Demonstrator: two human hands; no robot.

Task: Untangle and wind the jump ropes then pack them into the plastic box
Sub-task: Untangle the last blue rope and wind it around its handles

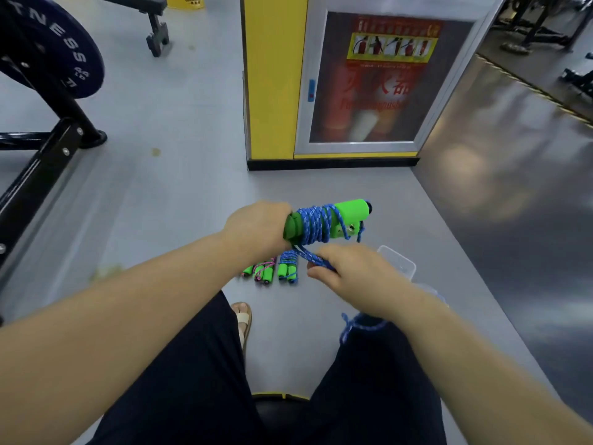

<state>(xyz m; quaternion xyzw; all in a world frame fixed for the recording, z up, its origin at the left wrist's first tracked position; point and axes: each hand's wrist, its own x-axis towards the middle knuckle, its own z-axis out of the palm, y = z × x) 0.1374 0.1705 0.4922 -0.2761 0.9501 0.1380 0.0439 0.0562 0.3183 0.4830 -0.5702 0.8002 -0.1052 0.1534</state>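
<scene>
Head camera looks down on the winding step: a blue braided rope (316,227) is coiled in tight turns around a pair of bright green foam handles (349,211), held up in front of the knees. The left hand (260,227) is clenched around the handles' near end. The right hand (348,269) pinches the loose tail just below the coil; the rest trails down over the right knee. By my reading, the next move is another wrap with the tail kept taut, so the turns do not slip. Two wound ropes (272,271), one pink-flecked, one blue, lie on the smooth grey floor (179,200) beyond. A clear plastic box (398,261) sits just right of them, partly hidden by the right hand
</scene>
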